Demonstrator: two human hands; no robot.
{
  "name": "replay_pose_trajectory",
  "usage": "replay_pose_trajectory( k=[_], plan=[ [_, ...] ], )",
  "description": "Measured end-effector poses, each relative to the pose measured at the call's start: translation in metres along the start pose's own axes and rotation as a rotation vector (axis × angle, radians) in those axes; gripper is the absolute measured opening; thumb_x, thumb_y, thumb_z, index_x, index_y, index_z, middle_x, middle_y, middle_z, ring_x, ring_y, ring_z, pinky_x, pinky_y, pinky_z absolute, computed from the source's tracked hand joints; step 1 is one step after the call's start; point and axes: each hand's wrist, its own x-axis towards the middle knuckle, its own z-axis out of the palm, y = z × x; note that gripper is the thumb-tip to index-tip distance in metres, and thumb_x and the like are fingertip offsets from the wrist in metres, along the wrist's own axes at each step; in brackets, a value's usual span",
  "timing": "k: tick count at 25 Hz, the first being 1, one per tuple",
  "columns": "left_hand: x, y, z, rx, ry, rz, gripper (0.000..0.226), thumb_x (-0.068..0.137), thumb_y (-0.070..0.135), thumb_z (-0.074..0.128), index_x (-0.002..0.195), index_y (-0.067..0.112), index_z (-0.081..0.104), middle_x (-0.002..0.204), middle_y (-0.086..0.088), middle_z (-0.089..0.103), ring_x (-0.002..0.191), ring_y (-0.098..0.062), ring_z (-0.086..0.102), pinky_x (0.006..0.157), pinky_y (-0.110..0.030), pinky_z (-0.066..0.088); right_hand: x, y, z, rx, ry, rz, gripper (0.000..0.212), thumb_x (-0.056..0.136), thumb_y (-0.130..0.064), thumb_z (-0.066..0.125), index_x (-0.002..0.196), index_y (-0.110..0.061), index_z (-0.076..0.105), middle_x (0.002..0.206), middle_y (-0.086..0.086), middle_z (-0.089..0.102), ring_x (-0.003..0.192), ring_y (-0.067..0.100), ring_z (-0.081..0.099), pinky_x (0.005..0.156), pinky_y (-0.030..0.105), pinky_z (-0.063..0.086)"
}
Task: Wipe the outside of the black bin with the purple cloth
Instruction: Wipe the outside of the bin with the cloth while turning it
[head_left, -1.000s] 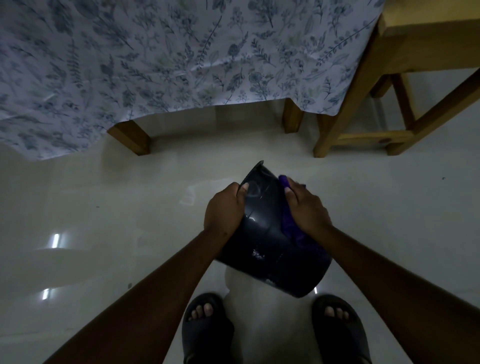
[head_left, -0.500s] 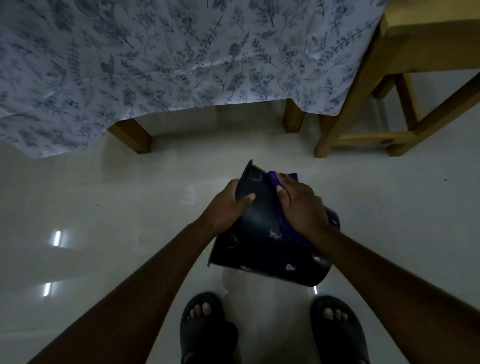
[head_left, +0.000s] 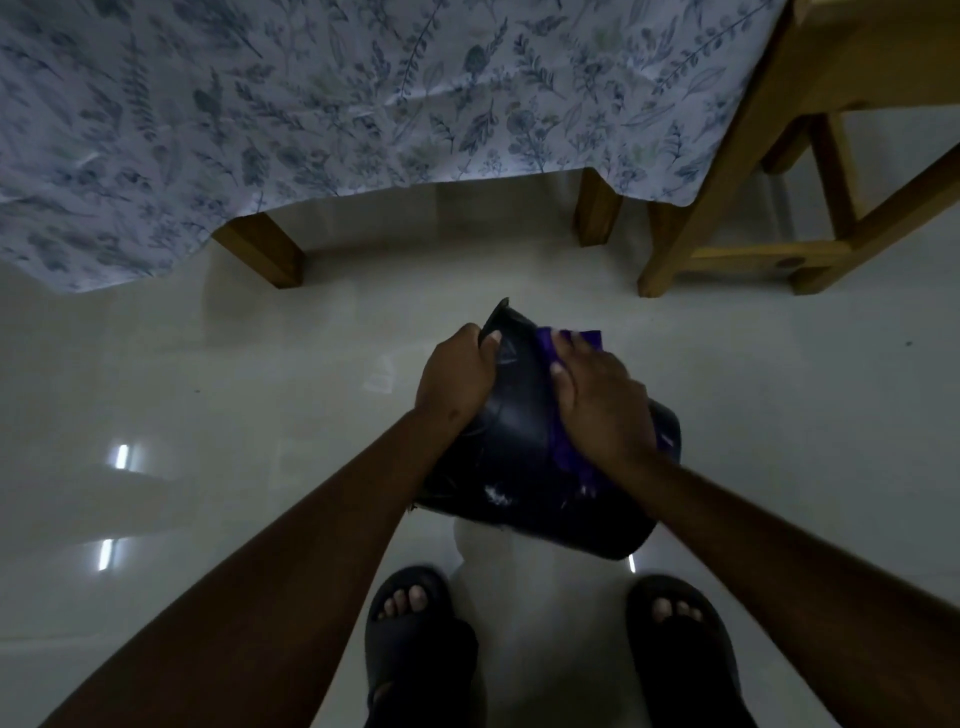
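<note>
The black bin (head_left: 524, 467) is held in the air above the floor, tipped on its side, just in front of my feet. My left hand (head_left: 457, 382) grips its far left edge with the thumb hooked over the rim. My right hand (head_left: 602, 410) lies flat on the bin's upper side and presses the purple cloth (head_left: 563, 449) against the outer wall. The cloth shows above my fingers near the far edge and below my palm; the rest is hidden under the hand.
A table with wooden legs (head_left: 265, 249) and a hanging leaf-print cloth (head_left: 363, 98) stands ahead. A wooden chair (head_left: 753, 208) is at the right. The pale glossy floor (head_left: 234, 389) spreads around. My feet in dark slippers (head_left: 415, 649) stand below the bin.
The bin has turned in my hands so more of its side faces up. My right hand with the cloth has slid along the wall toward the far edge.
</note>
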Motion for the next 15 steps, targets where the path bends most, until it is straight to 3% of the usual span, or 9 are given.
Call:
replay_pose_trajectory(
  k=[3, 6, 8, 9, 12, 15],
  plan=[
    [-0.004, 0.0, -0.001, -0.004, 0.012, -0.025, 0.037, 0.101, 0.036, 0.038, 0.095, 0.005, 0.057, 0.085, -0.006, 0.058, 0.078, -0.023, 0.056, 0.067, -0.03, 0.039, -0.027, 0.014, 0.006, -0.001, 0.038, 0.109, 0.056, 0.098, -0.046, 0.019, 0.149, -0.023, 0.026, 0.155, 0.006, 0.034, 0.139, 0.033, 0.035, 0.108, 0.054, 0.035],
    [-0.005, -0.003, 0.001, 0.015, 0.011, -0.024, 0.036, 0.101, 0.037, 0.037, 0.094, 0.007, 0.056, 0.084, -0.004, 0.057, 0.076, -0.021, 0.054, 0.067, -0.029, 0.037, -0.097, -0.007, 0.025, -0.218, 0.019, -0.078, 0.06, 0.096, -0.045, 0.024, 0.152, -0.027, 0.013, 0.161, 0.005, 0.017, 0.145, 0.037, 0.016, 0.11, 0.055, 0.022],
    [-0.007, -0.006, 0.002, -0.011, 0.006, -0.004, 0.037, 0.101, 0.037, 0.037, 0.097, 0.006, 0.057, 0.086, -0.005, 0.06, 0.078, -0.022, 0.057, 0.067, -0.03, 0.041, -0.081, -0.011, 0.027, -0.228, 0.016, -0.202, 0.058, 0.098, -0.045, 0.025, 0.153, -0.028, 0.013, 0.162, 0.003, 0.015, 0.147, 0.034, 0.014, 0.111, 0.052, 0.019],
    [-0.007, -0.007, 0.001, -0.019, 0.006, 0.004, 0.038, 0.101, 0.037, 0.037, 0.098, 0.006, 0.058, 0.087, -0.006, 0.061, 0.079, -0.023, 0.059, 0.068, -0.031, 0.042, -0.056, -0.01, 0.021, -0.2, 0.022, -0.194, 0.056, 0.099, -0.043, 0.025, 0.152, -0.028, 0.017, 0.161, 0.003, 0.02, 0.146, 0.032, 0.019, 0.114, 0.05, 0.022],
    [-0.009, -0.01, 0.0, -0.02, 0.009, 0.0, 0.038, 0.101, 0.037, 0.037, 0.099, 0.006, 0.059, 0.09, -0.008, 0.064, 0.08, -0.023, 0.06, 0.069, -0.03, 0.043, -0.01, 0.004, -0.001, 0.038, -0.008, 0.087, 0.051, 0.101, -0.04, 0.029, 0.148, -0.021, 0.031, 0.151, 0.008, 0.041, 0.135, 0.03, 0.041, 0.109, 0.047, 0.035],
    [-0.008, -0.006, 0.001, -0.016, 0.012, -0.018, 0.039, 0.1, 0.038, 0.037, 0.1, 0.006, 0.059, 0.096, -0.012, 0.067, 0.084, -0.026, 0.062, 0.07, -0.032, 0.046, -0.064, 0.004, 0.011, -0.112, 0.072, 0.074, 0.054, 0.099, -0.039, 0.029, 0.149, -0.019, 0.029, 0.155, 0.009, 0.033, 0.14, 0.036, 0.032, 0.111, 0.053, 0.031]
  ],
)
